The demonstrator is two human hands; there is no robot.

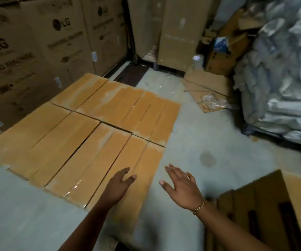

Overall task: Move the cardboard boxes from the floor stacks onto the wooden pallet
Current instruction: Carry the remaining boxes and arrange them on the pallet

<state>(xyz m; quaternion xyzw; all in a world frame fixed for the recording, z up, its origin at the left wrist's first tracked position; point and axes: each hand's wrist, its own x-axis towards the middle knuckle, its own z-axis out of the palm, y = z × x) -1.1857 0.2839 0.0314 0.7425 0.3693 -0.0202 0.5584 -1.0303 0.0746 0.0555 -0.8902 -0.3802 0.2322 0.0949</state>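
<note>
Several long flat cardboard boxes [91, 134] lie side by side in two rows, forming one level layer low over the floor; no pallet wood shows under them. My left hand [120, 185] hovers over the nearest box at the layer's front right, fingers spread and holding nothing. My right hand [180, 185], with a gold bracelet at the wrist, is spread open over bare concrete just right of the layer. Another brown cardboard box [265, 211] sits at the bottom right beside my right forearm.
Tall LG appliance cartons [37, 51] wall off the left and back. A pile wrapped in grey plastic [282, 87] fills the right side. Flattened cardboard and plastic scraps [207, 95] lie on the grey concrete floor [209, 142] at the back right.
</note>
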